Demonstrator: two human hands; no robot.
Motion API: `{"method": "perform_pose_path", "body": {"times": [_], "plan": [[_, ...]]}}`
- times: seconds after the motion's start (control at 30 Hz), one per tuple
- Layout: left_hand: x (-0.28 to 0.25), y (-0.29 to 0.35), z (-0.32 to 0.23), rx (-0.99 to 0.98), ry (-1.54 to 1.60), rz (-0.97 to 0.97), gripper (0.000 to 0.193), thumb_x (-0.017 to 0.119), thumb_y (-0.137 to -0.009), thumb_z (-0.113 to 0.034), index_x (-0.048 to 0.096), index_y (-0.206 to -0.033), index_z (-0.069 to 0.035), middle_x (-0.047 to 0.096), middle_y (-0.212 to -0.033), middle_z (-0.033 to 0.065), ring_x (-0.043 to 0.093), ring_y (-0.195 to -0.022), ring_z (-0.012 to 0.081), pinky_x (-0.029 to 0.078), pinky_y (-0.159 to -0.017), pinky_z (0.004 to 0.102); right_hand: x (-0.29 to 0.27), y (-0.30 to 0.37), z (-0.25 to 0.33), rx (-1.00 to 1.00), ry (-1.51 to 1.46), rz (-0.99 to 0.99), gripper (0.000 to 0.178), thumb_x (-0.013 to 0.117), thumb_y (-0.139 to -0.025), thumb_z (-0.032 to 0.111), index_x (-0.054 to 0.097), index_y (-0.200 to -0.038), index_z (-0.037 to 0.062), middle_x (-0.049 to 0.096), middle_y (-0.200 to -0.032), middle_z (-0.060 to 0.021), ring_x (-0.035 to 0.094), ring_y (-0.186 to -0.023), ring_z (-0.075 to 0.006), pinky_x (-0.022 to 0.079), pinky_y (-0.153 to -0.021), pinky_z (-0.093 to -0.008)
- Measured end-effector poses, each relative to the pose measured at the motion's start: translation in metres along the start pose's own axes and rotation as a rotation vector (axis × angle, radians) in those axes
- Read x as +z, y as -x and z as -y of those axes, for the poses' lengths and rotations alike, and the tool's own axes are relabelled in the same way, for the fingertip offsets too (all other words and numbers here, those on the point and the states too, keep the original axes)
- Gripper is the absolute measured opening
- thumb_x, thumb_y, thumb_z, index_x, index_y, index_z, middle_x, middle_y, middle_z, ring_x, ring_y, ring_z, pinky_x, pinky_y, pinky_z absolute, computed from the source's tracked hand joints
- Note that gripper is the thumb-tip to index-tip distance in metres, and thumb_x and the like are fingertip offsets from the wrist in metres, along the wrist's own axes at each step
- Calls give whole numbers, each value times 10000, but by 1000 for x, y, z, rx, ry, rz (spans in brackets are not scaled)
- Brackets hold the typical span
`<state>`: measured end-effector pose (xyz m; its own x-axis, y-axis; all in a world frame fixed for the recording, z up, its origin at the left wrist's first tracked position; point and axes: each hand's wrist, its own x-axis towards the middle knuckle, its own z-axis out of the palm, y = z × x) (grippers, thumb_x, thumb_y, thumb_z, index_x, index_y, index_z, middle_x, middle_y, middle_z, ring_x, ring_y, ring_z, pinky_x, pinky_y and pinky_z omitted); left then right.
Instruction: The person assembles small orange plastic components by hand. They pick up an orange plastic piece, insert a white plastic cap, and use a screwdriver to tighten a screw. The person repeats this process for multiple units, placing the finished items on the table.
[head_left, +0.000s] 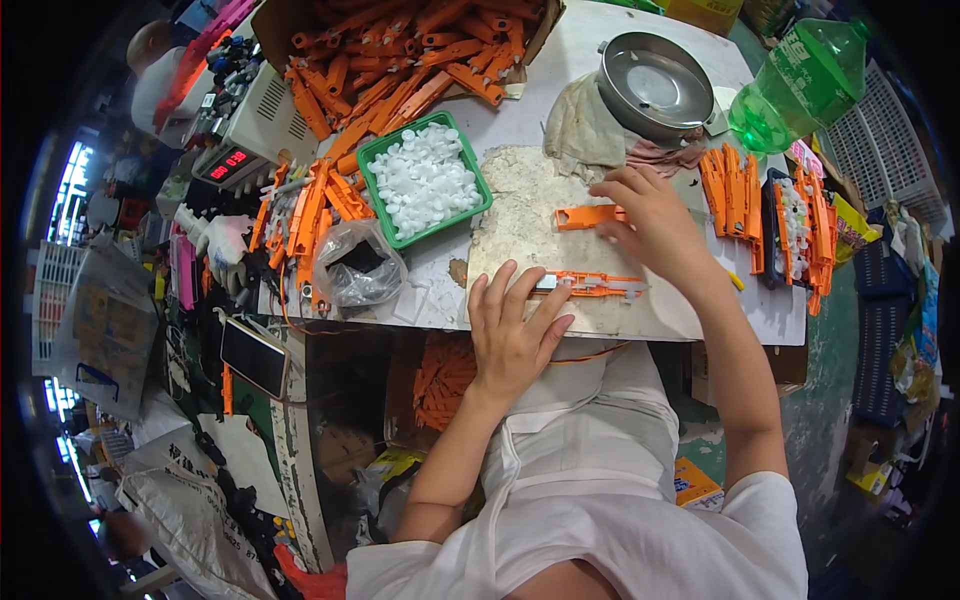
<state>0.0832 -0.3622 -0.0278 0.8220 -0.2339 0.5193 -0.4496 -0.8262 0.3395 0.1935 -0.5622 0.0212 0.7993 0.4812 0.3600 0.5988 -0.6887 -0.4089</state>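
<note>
On the worn pale board [510,215] in front of me lies a narrow orange plastic assembly [600,284] with grey and white pieces set along it. My left hand [510,335] rests at its left end, fingers spread, fingertips touching or just over that end. Farther back on the board is a separate orange plastic shell [583,217]. Thumb and fingers of my right hand [655,225] close round its right end and partly hide it. Left of the board stands a green basket [371,185] heaped with small white plastic parts [425,180].
A box of orange parts [400,60] sits at the back left. A round metal bowl [690,120] stands on a cloth [572,130] behind the board. Orange pieces [735,195] and a green bottle [800,85] are at the right, a clear bag [360,265] at the left.
</note>
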Motion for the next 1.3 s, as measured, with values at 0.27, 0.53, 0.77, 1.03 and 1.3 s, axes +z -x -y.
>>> {"method": "perform_pose_path", "body": {"times": [0.27, 0.53, 0.77, 1.03, 1.3], "plan": [[-13, 1, 5, -130, 268, -64, 598, 692, -806, -242, 442, -1301, -19, 476, -1263, 148, 347, -1268, 355, 269, -1047, 478, -18, 25, 23, -8, -125, 42, 286, 680, -768, 166, 630, -1015, 30, 597, -956, -93, 554, -919, -274, 440, -832, -373], [-35, -17, 14, -126, 181, 81, 504, 707, -787, -242, 547, -1219, -38, 523, -1209, 118, 356, -1261, 343, 285, -1039, 454, -6, 41, 51, -117, 11, 57, 303, 689, -769, 211, 647, -1015, 38, 606, -958, -72, 552, -934, -244, 434, -850, -368], [-30, -38, 16, 14, 141, 100, 281, 699, -773, -197, 679, -1040, -111, 593, -1069, 40, 428, -1192, 308, 299, -1013, 466, -3, 35, 46, -101, -56, 135, 291, 700, -749, 202, 652, -983, 37, 604, -934, -65, 554, -913, -240, 439, -834, -358], [-20, -42, 18, 72, 122, 68, 226, 727, -719, -124, 706, -944, -124, 621, -838, -4, 527, -1032, 260, 316, -1004, 483, -33, 13, 19, 123, 27, 491, 370, 776, -623, 341, 671, -810, 39, 625, -814, -92, 593, -867, -262, 456, -755, -361], [-17, -39, 20, 103, 130, 65, 256, 724, -709, -122, 695, -964, -111, 612, -844, -11, 528, -866, 203, 362, -884, 397, -24, -12, 21, -70, 325, 653, 391, 784, -572, 380, 630, -562, 21, 593, -575, -131, 628, -596, -309, 456, -547, -392]]}}
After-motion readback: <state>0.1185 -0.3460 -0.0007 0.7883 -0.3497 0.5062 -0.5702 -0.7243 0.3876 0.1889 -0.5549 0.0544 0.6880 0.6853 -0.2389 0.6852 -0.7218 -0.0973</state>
